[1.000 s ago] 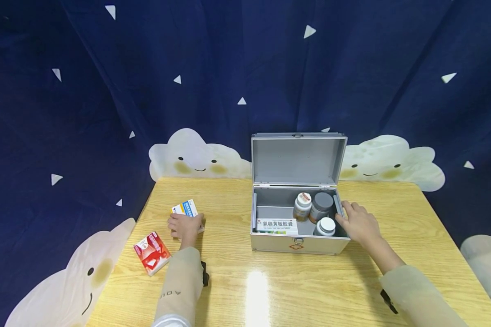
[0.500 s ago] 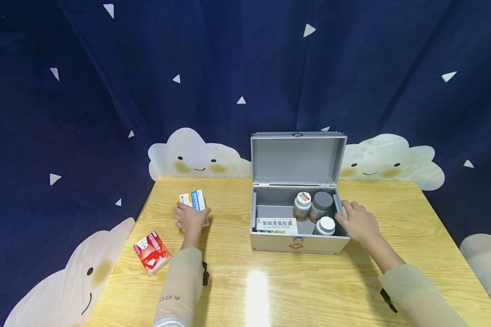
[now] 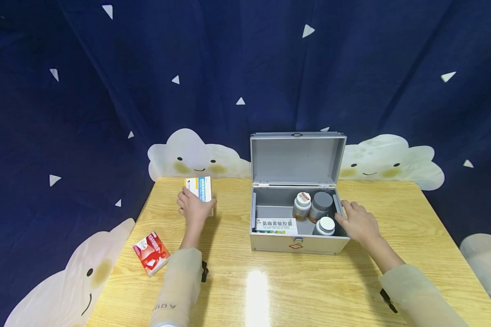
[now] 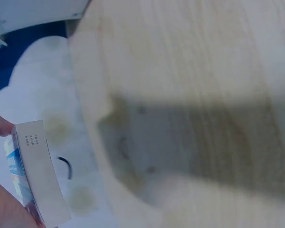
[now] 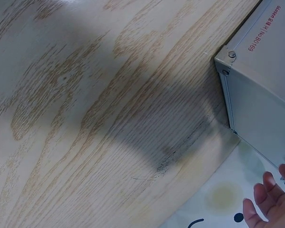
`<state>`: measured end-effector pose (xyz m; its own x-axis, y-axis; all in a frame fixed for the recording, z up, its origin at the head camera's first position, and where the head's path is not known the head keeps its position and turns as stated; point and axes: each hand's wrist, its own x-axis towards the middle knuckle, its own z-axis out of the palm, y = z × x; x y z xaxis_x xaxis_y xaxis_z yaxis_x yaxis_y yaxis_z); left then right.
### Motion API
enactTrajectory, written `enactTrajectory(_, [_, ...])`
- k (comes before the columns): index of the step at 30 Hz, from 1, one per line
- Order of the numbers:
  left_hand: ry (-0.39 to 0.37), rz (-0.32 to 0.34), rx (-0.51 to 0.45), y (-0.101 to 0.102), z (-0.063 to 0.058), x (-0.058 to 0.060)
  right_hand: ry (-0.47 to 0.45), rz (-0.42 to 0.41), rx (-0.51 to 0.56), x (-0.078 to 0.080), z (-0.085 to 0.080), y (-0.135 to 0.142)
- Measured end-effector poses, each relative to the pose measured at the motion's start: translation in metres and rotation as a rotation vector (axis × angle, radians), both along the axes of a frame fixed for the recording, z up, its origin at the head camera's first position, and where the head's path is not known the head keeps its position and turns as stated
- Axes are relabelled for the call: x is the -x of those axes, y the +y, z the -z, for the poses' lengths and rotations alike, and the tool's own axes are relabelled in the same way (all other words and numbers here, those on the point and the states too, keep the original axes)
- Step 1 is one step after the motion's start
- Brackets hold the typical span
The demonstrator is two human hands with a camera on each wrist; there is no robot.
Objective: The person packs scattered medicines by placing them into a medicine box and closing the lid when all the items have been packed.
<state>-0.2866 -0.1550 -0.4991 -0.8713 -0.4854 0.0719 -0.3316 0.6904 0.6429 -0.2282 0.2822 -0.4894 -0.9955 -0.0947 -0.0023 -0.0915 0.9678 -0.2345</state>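
And here's the left hand (image 3: 196, 208), over the far left of the bench (image 3: 229, 277), with the white-and-blue box (image 3: 204, 188) firmly in its keeping! The fingers (image 4: 1, 127) bend in from either side and pinch it by its edges; it looks lifted clear of the wood, left of the silver case (image 3: 274, 244) and well apart from it.

Over on the right, the right hand (image 3: 359, 222) is at the case's right wall, fingers loosely spread and grasping nothing. They look to be touching that wall; how hard they press, I can't tell.

So what's the score? Partway along, I'd judge. The lid (image 3: 296, 161) stands raised at the far side, and inside, a white bottle (image 3: 301, 209) and a grey-lidded bottle (image 3: 321, 204) sit side by side, a white-lidded bottle (image 3: 325, 226) at the near right, a white carton (image 3: 276, 225) at the near left. There's a strip of green at the carton's foot; whether that's another packet, I can't say.

Outside the case, two remain: the box in hand, and the red box (image 3: 152, 254) lying flat at the near left, no hand on it.
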Motion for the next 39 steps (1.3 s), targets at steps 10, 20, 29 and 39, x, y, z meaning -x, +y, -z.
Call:
enactTrajectory(10, [0.121, 0.097, 0.036, 0.02, -0.035, -0.006, 0.004, 0.002, -0.003, 0.0, 0.001, 0.0])
enactTrajectory(20, [0.223, 0.246, 0.074, 0.04, -0.063, -0.015, 0.006, -0.002, 0.009, 0.0, 0.001, 0.001])
enactTrajectory(29, [0.252, 0.435, 0.106, 0.059, -0.077, -0.02, -0.006, 0.007, 0.008, 0.0, 0.001, 0.001])
enactTrajectory(39, [0.279, 0.659, 0.192, 0.08, -0.081, -0.022, -0.006, 0.007, 0.01, 0.0, 0.001, 0.0])
